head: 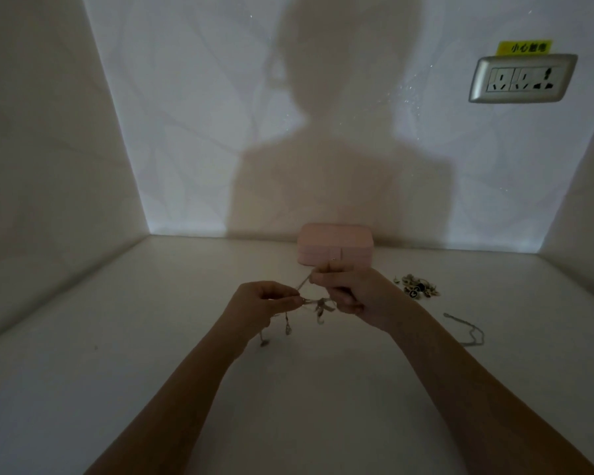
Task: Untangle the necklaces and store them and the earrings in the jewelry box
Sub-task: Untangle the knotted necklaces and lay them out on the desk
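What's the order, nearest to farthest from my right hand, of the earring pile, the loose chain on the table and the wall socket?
1. earring pile, just to the right of the right hand.
2. loose chain, farther right and closer to you.
3. wall socket, high up at far right.

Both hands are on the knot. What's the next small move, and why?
Probably ease the hands slightly apart and tease one strand loose: the left hand and right hand both pinch the tangled necklaces, whose pendants dangle knotted together between them. The pink jewelry box is shut, so storing can wait.
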A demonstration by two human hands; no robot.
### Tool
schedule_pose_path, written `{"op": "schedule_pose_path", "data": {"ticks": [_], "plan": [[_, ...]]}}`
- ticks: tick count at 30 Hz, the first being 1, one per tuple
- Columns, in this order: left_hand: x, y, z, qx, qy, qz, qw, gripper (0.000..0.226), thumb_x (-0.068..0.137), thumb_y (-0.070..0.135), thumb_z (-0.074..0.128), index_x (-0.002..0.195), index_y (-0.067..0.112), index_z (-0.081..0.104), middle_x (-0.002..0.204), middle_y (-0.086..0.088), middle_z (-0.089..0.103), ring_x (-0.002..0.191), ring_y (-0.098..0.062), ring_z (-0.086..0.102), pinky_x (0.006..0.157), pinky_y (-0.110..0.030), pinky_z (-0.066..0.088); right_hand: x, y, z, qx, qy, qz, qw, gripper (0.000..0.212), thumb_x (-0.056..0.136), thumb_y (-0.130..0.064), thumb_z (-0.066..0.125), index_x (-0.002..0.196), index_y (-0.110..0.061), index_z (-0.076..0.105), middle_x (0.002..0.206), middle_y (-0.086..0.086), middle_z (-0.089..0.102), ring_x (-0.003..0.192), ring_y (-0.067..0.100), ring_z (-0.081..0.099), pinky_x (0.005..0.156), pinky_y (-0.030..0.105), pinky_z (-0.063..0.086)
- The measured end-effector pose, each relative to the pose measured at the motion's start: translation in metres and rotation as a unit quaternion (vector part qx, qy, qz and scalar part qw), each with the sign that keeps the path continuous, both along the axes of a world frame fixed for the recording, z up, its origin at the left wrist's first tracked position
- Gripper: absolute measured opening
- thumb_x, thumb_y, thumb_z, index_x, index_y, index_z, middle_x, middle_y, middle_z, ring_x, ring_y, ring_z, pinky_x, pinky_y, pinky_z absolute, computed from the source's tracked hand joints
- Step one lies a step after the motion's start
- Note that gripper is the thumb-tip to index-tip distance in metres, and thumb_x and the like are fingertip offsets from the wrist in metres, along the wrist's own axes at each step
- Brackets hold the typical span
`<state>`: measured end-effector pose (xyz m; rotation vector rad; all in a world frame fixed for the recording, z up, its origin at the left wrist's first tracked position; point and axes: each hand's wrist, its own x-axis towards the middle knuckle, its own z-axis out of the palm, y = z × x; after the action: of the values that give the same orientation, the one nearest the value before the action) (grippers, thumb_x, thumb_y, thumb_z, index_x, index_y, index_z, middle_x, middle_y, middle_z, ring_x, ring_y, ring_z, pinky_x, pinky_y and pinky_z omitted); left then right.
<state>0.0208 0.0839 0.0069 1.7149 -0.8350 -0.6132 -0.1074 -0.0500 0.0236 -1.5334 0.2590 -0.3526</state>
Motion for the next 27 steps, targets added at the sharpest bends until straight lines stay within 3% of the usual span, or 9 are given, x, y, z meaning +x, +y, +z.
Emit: {"op": "schedule_pose_path", "data": {"ticks": [3, 7, 11, 13, 15, 17, 19, 23, 27], "plan": [[0.002, -0.004, -0.003, -0.024, 0.035, 0.034, 0.999, 0.01, 0.081, 0.006, 0.067, 0.076, 0.014, 0.065, 0.061, 0.003, 0.057, 0.046, -0.004, 0.043, 0.044, -0.016, 0.031, -0.003, -0.001, 0.0, -0.008, 0.022, 0.061, 0.998, 0.023, 0.093, -0.01, 0.05, 0.099, -0.008, 0.071, 0.037, -0.004, 0.031, 0.033, 0.006, 0.019, 0.037, 0.021, 0.011], [0.004, -0.003, -0.013, 0.029, -0.216, 0.123, 0.968, 0.017, 0.086, 0.007, 0.057, 0.084, 0.024, 0.058, 0.078, 0.008, 0.061, 0.062, -0.008, 0.057, 0.045, -0.016, 0.037, -0.009, 0.001, 0.004, 0.001, 0.065, 0.195, 0.979, 0.032, 0.097, -0.015, 0.042, 0.121, -0.013, 0.062, 0.038, -0.003, 0.043, 0.031, 0.004, 0.025, 0.037, 0.023, 0.012], [0.009, -0.002, -0.01, 0.054, -0.261, 0.11, 0.958, 0.035, 0.084, -0.005, 0.048, 0.088, 0.025, 0.067, 0.082, 0.007, 0.062, 0.071, -0.012, 0.057, 0.051, -0.013, 0.037, -0.012, -0.004, 0.005, 0.047, 0.038, 0.251, 0.966, 0.033, 0.094, -0.016, 0.042, 0.118, -0.014, 0.064, 0.047, -0.001, 0.056, 0.028, 0.0, 0.028, 0.03, 0.014, 0.016], [0.01, 0.001, -0.002, 0.056, -0.174, 0.047, 0.982, 0.041, 0.085, -0.01, 0.04, 0.088, 0.018, 0.071, 0.08, 0.004, 0.065, 0.059, -0.004, 0.051, 0.044, -0.008, 0.034, -0.014, -0.007, 0.006, 0.048, 0.008, 0.216, 0.975, 0.016, 0.085, -0.02, 0.063, 0.095, -0.014, 0.074, 0.059, 0.001, 0.066, 0.032, 0.0, 0.037, 0.032, 0.01, 0.026], [0.004, 0.008, 0.006, 0.045, -0.019, -0.057, 0.997, 0.042, 0.089, -0.01, 0.035, 0.095, 0.011, 0.072, 0.071, 0.012, 0.069, 0.045, 0.0, 0.042, 0.039, -0.009, 0.028, -0.016, -0.014, 0.005, 0.064, -0.025, 0.173, 0.982, 0.03, 0.062, -0.03, 0.085, 0.08, -0.009, 0.076, 0.076, 0.003, 0.071, 0.043, 0.002, 0.05, 0.04, 0.009, 0.039], [0.001, 0.012, 0.009, -0.008, 0.132, -0.141, 0.981, 0.043, 0.089, -0.01, 0.033, 0.102, 0.007, 0.071, 0.091, 0.006, 0.073, 0.047, -0.002, 0.036, 0.04, -0.012, 0.025, -0.017, -0.02, 0.003, 0.099, -0.043, 0.14, 0.984, 0.042, 0.049, -0.033, 0.091, 0.079, -0.007, 0.076, 0.081, 0.002, 0.072, 0.053, 0.004, 0.058, 0.049, 0.011, 0.046], [0.0, 0.011, 0.009, -0.074, 0.245, -0.184, 0.949, 0.046, 0.087, -0.011, 0.032, 0.109, 0.006, 0.068, 0.115, -0.008, 0.068, 0.049, -0.005, 0.032, 0.038, -0.013, 0.023, -0.017, -0.024, -0.001, 0.147, -0.056, 0.114, 0.981, 0.043, 0.049, -0.031, 0.092, 0.083, -0.008, 0.077, 0.071, 0.002, 0.069, 0.054, 0.005, 0.059, 0.052, 0.013, 0.048], [-0.001, 0.011, 0.012, -0.104, 0.31, -0.211, 0.921, 0.039, 0.082, 0.006, 0.04, 0.108, 0.005, 0.069, 0.115, -0.014, 0.066, 0.049, -0.005, 0.031, 0.037, -0.013, 0.02, -0.013, -0.018, -0.001, 0.152, -0.034, 0.073, 0.985, 0.022, 0.082, -0.021, 0.057, 0.094, -0.009, 0.072, 0.049, 0.001, 0.054, 0.034, 0.004, 0.044, 0.037, 0.011, 0.036], [-0.004, 0.01, 0.01, -0.058, 0.296, -0.204, 0.931, 0.04, 0.085, 0.027, 0.043, 0.091, 0.005, 0.075, 0.098, -0.015, 0.07, 0.046, -0.005, 0.029, 0.036, -0.012, 0.019, -0.009, -0.009, 0.001, 0.142, -0.028, 0.053, 0.988, 0.014, 0.081, -0.017, 0.053, 0.085, -0.006, 0.06, 0.054, 0.003, 0.056, 0.031, 0.003, 0.038, 0.032, 0.011, 0.03]]}}
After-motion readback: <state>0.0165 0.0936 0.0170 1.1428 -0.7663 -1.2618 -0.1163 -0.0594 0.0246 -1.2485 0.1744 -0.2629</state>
